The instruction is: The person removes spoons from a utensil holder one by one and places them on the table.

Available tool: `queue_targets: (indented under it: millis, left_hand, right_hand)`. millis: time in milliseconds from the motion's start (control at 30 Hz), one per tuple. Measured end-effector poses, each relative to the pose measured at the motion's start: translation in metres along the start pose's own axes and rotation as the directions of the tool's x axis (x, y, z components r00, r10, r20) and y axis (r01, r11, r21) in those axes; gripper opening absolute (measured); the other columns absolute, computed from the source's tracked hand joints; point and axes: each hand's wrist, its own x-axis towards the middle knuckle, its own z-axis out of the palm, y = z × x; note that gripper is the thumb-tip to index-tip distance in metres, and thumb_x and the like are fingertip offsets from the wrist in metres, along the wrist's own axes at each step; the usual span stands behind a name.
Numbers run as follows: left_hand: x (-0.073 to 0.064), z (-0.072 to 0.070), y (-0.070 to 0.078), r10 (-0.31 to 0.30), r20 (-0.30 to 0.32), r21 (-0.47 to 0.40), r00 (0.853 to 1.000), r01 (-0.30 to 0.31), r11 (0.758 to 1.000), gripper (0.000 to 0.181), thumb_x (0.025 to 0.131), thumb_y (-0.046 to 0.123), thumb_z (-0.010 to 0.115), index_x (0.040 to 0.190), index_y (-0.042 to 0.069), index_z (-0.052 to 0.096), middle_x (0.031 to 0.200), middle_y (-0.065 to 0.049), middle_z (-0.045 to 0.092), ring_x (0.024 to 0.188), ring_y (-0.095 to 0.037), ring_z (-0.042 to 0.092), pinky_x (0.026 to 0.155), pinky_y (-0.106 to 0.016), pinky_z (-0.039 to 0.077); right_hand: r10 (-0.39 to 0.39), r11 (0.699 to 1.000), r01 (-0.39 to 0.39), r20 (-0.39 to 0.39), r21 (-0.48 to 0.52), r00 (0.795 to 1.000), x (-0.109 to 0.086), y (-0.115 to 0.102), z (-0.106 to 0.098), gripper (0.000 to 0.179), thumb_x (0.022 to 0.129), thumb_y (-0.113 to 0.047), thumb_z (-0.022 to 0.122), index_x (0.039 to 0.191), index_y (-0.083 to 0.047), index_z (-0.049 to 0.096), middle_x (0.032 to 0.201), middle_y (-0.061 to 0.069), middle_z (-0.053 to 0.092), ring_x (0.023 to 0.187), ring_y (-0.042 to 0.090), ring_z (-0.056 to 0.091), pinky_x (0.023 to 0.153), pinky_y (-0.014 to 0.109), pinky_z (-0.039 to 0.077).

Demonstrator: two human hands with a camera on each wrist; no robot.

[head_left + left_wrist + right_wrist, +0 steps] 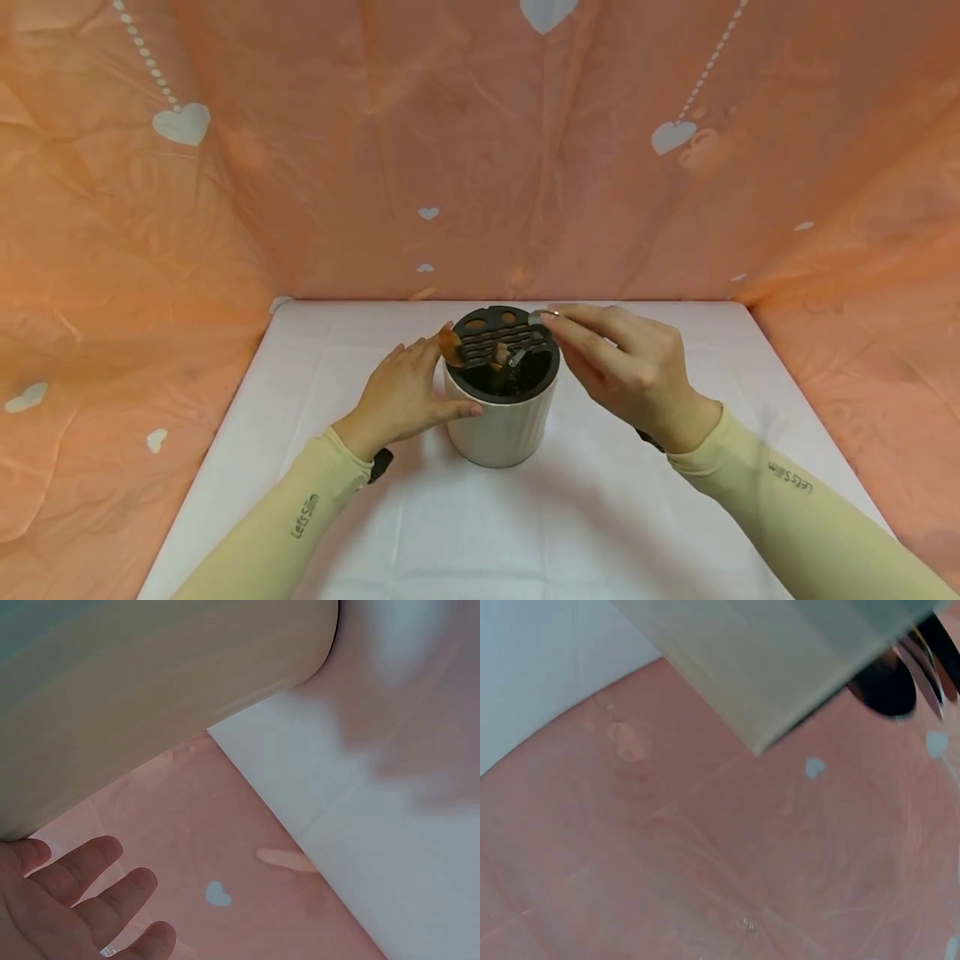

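A cream ribbed utensil holder (498,433) with a black slotted top stands upright on the table. My left hand (401,396) braces its left side, thumb across the front near the rim, other fingers behind. In the left wrist view those fingers (97,889) look straight and spread. My right hand (633,367) pinches a small shiny metal utensil (537,317) at the right of the rim; its exact kind is unclear. A brown wooden spoon (450,347) sticks up at the holder's left. Dark and metal utensil ends (889,686) show above the rim in the right wrist view.
The holder stands on a white-covered table (600,525). Orange-pink sheets (487,150) with white hearts hang behind and on both sides, close to the table's edges.
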Motion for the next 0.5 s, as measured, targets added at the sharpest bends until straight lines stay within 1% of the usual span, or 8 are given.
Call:
queue_targets:
  millis: [67, 133, 233, 333, 400, 467, 500]
  left_hand:
    - [0.0, 0.001, 0.0, 0.007, -0.004, 0.0, 1.0, -0.007, 1.0, 0.118, 0.059, 0.089, 0.043, 0.148, 0.016, 0.019, 0.139, -0.004, 0.041, 0.125, -0.028, 0.039, 0.105, -0.048, 0.022]
    - [0.0, 0.002, 0.001, 0.011, -0.005, 0.0, 1.0, -0.011, 1.0, 0.118, 0.059, 0.089, 0.043, 0.148, 0.016, 0.019, 0.139, -0.004, 0.042, 0.125, -0.028, 0.039, 0.105, -0.048, 0.022]
    - [-0.001, 0.002, 0.001, 0.013, 0.001, -0.005, 1.0, -0.013, 1.0, 0.118, 0.059, 0.089, 0.043, 0.148, 0.016, 0.019, 0.139, -0.005, 0.041, 0.125, -0.028, 0.039, 0.105, -0.048, 0.022]
    - [-0.001, 0.001, 0.001, 0.01, 0.0, -0.008, 1.0, -0.01, 1.0, 0.118, 0.059, 0.089, 0.044, 0.148, 0.017, 0.018, 0.139, -0.007, 0.042, 0.125, -0.028, 0.039, 0.105, -0.048, 0.022]
    - [-0.001, 0.001, 0.001, 0.008, -0.006, -0.008, 1.0, -0.008, 1.0, 0.118, 0.058, 0.088, 0.044, 0.148, 0.017, 0.018, 0.138, -0.009, 0.043, 0.125, -0.028, 0.04, 0.105, -0.048, 0.022]
    - [0.0, 0.0, 0.001, 0.01, -0.012, -0.006, 1.0, -0.01, 1.0, 0.118, 0.058, 0.088, 0.044, 0.149, 0.018, 0.017, 0.138, -0.009, 0.043, 0.125, -0.028, 0.039, 0.105, -0.048, 0.022]
    - [0.0, -0.001, 0.0, 0.012, -0.013, -0.007, 1.0, -0.012, 1.0, 0.118, 0.058, 0.088, 0.045, 0.149, 0.018, 0.017, 0.138, -0.009, 0.043, 0.125, -0.029, 0.039, 0.105, -0.048, 0.022]
  right_hand:
    - [0.053, 0.999, -0.053, -0.04, 0.006, 0.998, 0.003, 0.004, -0.003, 0.018, 0.08, -0.003, 0.064, 0.095, -0.005, 0.074, 0.086, 0.006, 0.068, 0.061, 0.019, 0.063, 0.046, 0.03, 0.047]
    - [0.119, 0.993, -0.117, -0.084, 0.026, 0.989, 0.005, 0.009, -0.007, 0.016, 0.081, -0.004, 0.064, 0.094, -0.005, 0.074, 0.085, 0.008, 0.068, 0.062, 0.02, 0.063, 0.05, 0.029, 0.048]
    - [0.221, 0.974, -0.211, -0.143, 0.081, 0.965, 0.01, 0.018, -0.017, 0.016, 0.079, -0.004, 0.067, 0.093, -0.003, 0.073, 0.084, 0.011, 0.067, 0.061, 0.021, 0.061, 0.058, 0.023, 0.049]
    - [0.327, 0.941, -0.302, -0.193, 0.151, 0.925, 0.016, 0.03, -0.028, 0.016, 0.075, 0.003, 0.068, 0.091, 0.002, 0.072, 0.084, 0.015, 0.066, 0.058, 0.018, 0.058, 0.061, 0.017, 0.048]
    - [0.4, 0.912, -0.365, -0.213, 0.186, 0.891, 0.019, 0.039, -0.038, 0.017, 0.073, 0.007, 0.067, 0.09, 0.005, 0.071, 0.084, 0.018, 0.065, 0.057, 0.014, 0.057, 0.06, 0.016, 0.047]
    - [0.465, 0.882, -0.428, -0.218, 0.198, 0.858, 0.02, 0.049, -0.048, 0.018, 0.073, 0.011, 0.065, 0.09, 0.007, 0.07, 0.085, 0.021, 0.064, 0.056, 0.009, 0.056, 0.058, 0.014, 0.046]
    - [0.492, 0.869, -0.459, -0.208, 0.185, 0.846, 0.019, 0.054, -0.053, 0.019, 0.073, 0.012, 0.064, 0.091, 0.007, 0.071, 0.085, 0.021, 0.064, 0.055, 0.007, 0.055, 0.058, 0.014, 0.046]
